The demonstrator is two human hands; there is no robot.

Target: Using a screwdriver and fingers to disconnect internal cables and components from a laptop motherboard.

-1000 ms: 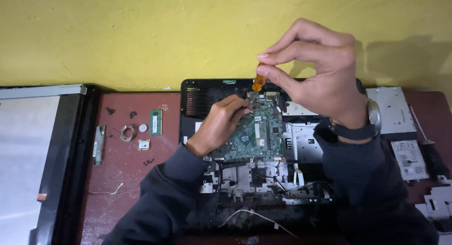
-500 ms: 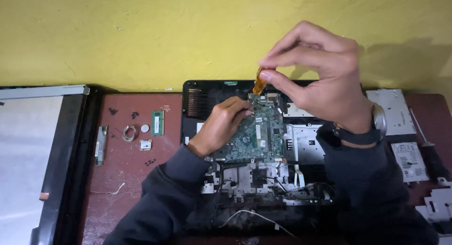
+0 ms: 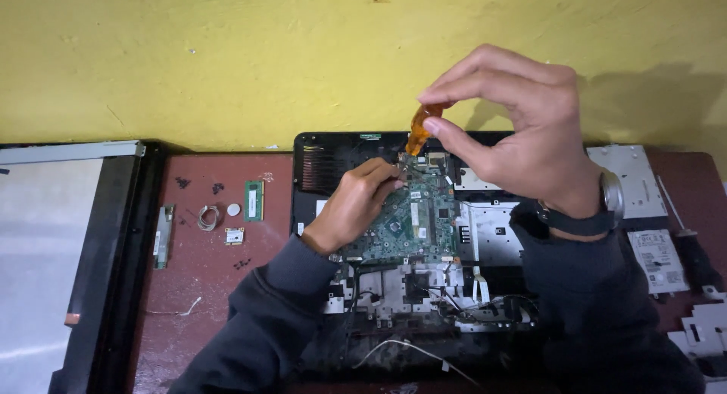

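Opened laptop base (image 3: 333, 155): black shell lying flat on the reddish table (image 3: 204, 288), back edge against the yellow wall; its lower part is hidden under both dark sleeves.

Display panel (image 3: 45, 265): lies flat at far left, cut off by the picture edge.

Green circuit board (image 3: 420, 224): sits in the middle of the laptop base, partly covered by the left hand.

Right hand (image 3: 522, 129): raised above the board, wrist bent, a dark watch on it. Thumb and forefinger pinch the upper end of the orange ribbon cable (image 3: 418, 129); the other fingers curl loosely.

Left hand (image 3: 356, 205): rests low on the board's upper left corner, fingers bent and pressed at the spot where the cable's lower end meets the board. Whether they grip anything is hard to make out.

Orange ribbon cable: short, curved, rising from the board's top edge to the right hand's pinch.

Small parts on the table, left of the laptop: a green memory stick (image 3: 254, 200), a wire loop (image 3: 206, 217), a coin cell (image 3: 234, 209), a few dark screws, too small to count surely.
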